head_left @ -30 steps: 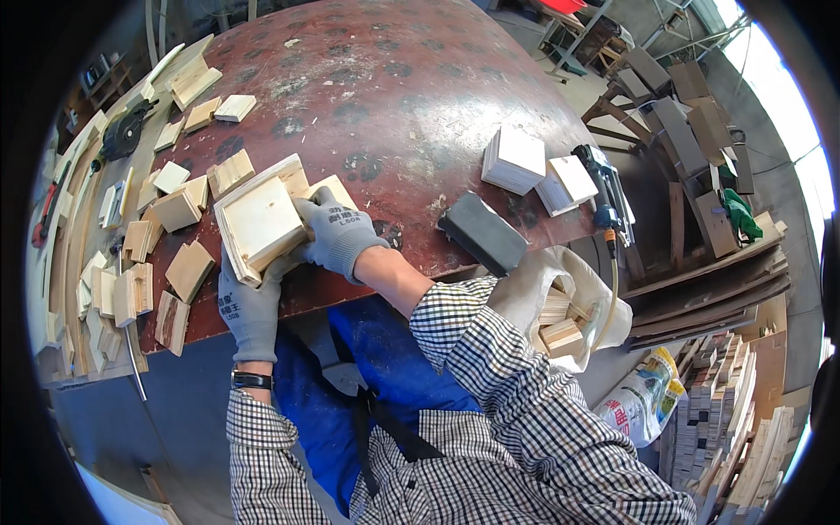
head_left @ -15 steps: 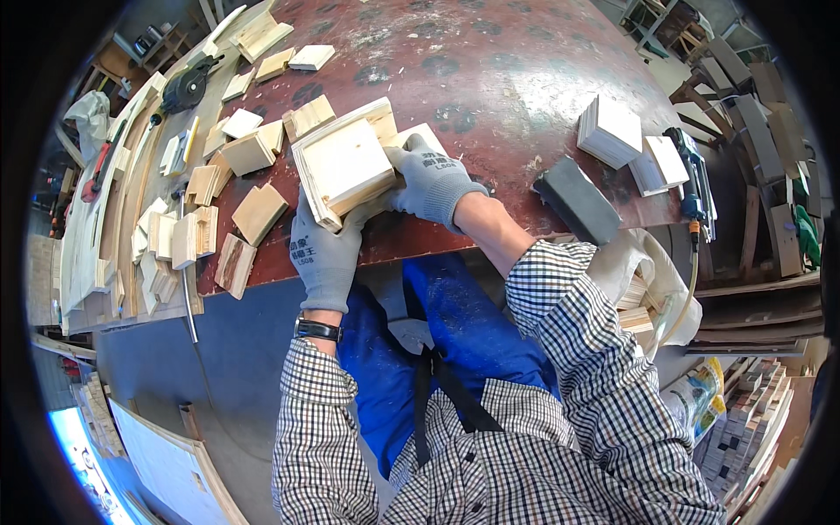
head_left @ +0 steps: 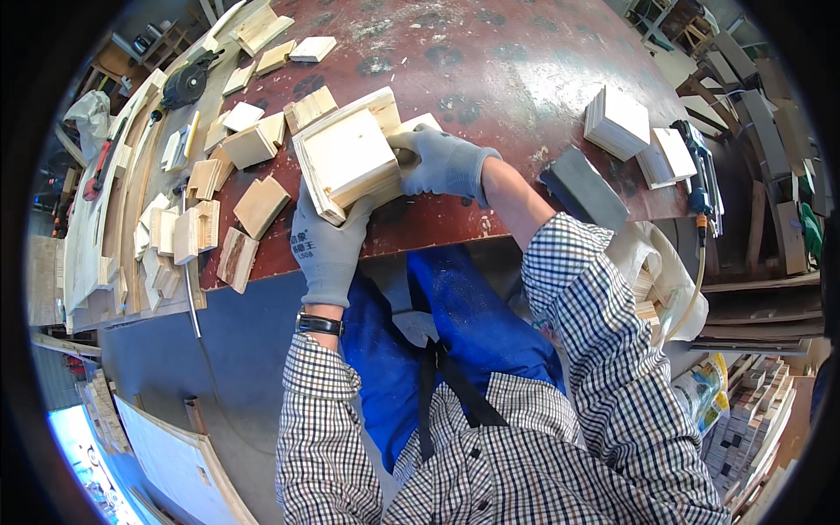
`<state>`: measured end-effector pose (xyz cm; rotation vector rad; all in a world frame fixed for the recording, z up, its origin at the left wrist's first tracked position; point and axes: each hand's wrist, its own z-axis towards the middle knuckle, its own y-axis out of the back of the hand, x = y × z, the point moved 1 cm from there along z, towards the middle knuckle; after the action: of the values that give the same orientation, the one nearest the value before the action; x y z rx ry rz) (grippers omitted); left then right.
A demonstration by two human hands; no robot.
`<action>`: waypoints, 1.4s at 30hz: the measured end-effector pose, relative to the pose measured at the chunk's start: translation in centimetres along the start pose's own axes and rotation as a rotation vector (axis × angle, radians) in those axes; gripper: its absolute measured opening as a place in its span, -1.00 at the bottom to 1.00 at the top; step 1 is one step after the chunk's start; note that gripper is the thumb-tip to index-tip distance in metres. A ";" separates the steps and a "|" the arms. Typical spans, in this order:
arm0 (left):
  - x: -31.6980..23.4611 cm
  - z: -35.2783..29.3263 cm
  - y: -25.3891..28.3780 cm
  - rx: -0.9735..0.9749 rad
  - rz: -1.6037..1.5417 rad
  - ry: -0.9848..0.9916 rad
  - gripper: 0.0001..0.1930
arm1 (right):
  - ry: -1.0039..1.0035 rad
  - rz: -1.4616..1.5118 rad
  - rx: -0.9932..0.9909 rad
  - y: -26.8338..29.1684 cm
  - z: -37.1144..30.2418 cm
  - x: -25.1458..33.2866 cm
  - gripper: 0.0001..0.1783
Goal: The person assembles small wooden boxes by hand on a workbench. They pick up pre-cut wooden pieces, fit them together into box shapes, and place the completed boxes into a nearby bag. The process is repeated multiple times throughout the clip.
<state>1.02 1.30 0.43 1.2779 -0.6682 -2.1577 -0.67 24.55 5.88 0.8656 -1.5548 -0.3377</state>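
Note:
A pale wooden block assembly (head_left: pixel 352 156), square-faced with a raised board edge along its top and left, is held tilted above the near edge of the red-brown table. My left hand (head_left: pixel 329 241), in a grey glove, grips it from below at its near corner; most of those fingers are hidden beneath the wood. At its right side is my right hand (head_left: pixel 443 164), also gloved, with fingers bent against the block's side face. Behind that hand a small pale wood piece (head_left: pixel 420 124) partly shows. Loose wood blocks (head_left: pixel 262 206) lie to the left of the assembly.
A dark grey rectangular block (head_left: pixel 584 186) lies right of my right forearm. Stacked wooden squares (head_left: pixel 617 122) and an air-hosed tool (head_left: pixel 697 166) stand at the table's right edge. Further left are a black tape measure-like tool (head_left: pixel 185 87), red-handled tool (head_left: pixel 98 168) and a thin metal rod (head_left: pixel 190 297).
My right hand has turned and its wrist has moved a little up and right, its fingers still at the block's side. My left hand keeps its hold on the assembly.

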 end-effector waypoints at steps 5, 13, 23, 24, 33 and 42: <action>-0.3 -0.1 0.5 0.045 -0.072 -0.007 -0.33 | 0.071 0.105 0.001 -0.5 1.2 -2.4 -0.27; 0.1 -0.2 0.7 0.107 -0.132 -0.004 -0.38 | 0.031 0.119 -0.010 0.1 0.0 -1.3 -0.30; 0.9 -0.4 0.0 0.005 -0.004 0.017 -0.34 | -0.072 0.062 -0.001 -0.2 -0.2 -0.2 -0.34; 0.4 -0.2 0.5 0.040 -0.032 0.046 -0.34 | -0.064 0.087 0.055 0.1 -0.1 -0.1 -0.34; -0.7 0.4 0.5 0.028 0.034 0.045 -0.18 | -0.136 -0.163 -0.071 -1.2 0.5 1.7 0.08; -0.2 0.2 0.4 0.036 0.064 0.066 -0.08 | -0.046 0.154 0.034 -1.2 1.6 -0.6 0.02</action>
<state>1.04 1.14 0.88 1.3221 -0.7138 -2.0516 -1.83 23.74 4.38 0.7629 -1.6634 -0.2219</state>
